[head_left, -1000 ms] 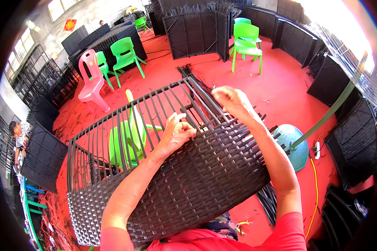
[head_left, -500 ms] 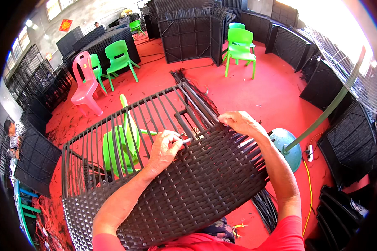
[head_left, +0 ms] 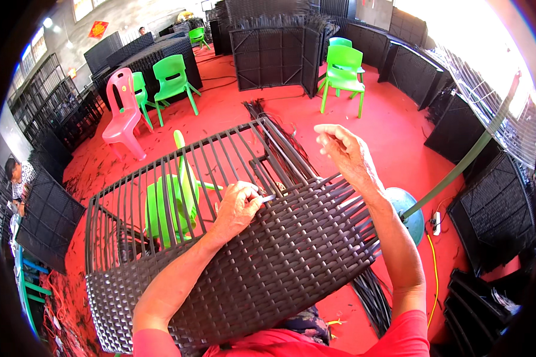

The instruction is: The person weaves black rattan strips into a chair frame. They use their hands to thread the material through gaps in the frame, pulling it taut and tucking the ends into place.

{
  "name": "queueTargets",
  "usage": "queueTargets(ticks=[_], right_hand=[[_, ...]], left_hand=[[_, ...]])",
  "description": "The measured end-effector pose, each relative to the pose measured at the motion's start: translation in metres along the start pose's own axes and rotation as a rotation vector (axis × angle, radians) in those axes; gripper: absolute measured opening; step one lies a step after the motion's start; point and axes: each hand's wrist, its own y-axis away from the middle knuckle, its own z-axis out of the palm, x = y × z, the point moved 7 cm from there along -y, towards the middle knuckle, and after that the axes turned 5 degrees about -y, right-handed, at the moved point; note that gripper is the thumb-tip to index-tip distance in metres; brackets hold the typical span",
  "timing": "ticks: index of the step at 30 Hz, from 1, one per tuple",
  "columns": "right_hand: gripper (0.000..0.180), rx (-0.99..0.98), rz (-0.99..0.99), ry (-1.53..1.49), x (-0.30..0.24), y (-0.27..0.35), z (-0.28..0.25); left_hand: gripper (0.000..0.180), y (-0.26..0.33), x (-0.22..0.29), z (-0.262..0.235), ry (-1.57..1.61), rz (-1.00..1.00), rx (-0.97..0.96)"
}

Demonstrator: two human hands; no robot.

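A half-woven black rattan panel [head_left: 238, 279] lies across in front of me, its near part covered in weave and its far part bare rods [head_left: 161, 196]. My left hand [head_left: 237, 209] is closed at the weave's edge, pinching a short pale-grey flat piece [head_left: 268, 198] that sticks out past the fingertips; its exact kind is unclear. My right hand [head_left: 350, 156] is raised above the far right corner of the panel, apart from it. Its fingers are loosely bent and spread, with nothing visible in them. Loose strand ends [head_left: 357, 208] stick out from the panel's right edge, beneath my right forearm.
A green chair [head_left: 175, 202] shows behind the bare rods. Right of the panel stands a round teal base [head_left: 414, 217] with a slanting pole [head_left: 458, 169]. Black strips [head_left: 372, 300] lie on the red floor. Finished black panels [head_left: 268, 56] line the room; a person [head_left: 19, 181] is far left.
My right hand has lifted off the weave's edge, moving up and away from the panel, and its fingers have opened. My left hand stays on the pale piece.
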Motion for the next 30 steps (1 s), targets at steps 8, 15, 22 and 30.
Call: queueTargets(ticks=[8, 15, 22, 30], right_hand=[[0.025, -0.518, 0.301, -0.007, 0.004, 0.01, 0.085], [0.031, -0.864, 0.383, 0.076, 0.032, 0.04, 0.128], [0.03, -0.686, 0.6, -0.176, 0.048, 0.035, 0.117], [0.025, -0.735, 0.614, -0.07, 0.047, 0.027, 0.122]], left_hand=[[0.018, 0.01, -0.002, -0.017, -0.29, 0.084, 0.059], [0.024, 0.019, -0.013, -0.03, -0.017, -0.078, 0.087], [0.022, 0.017, -0.024, -0.02, -0.206, -0.009, 0.077], [0.022, 0.006, -0.039, 0.001, -0.209, -0.097, -0.055]])
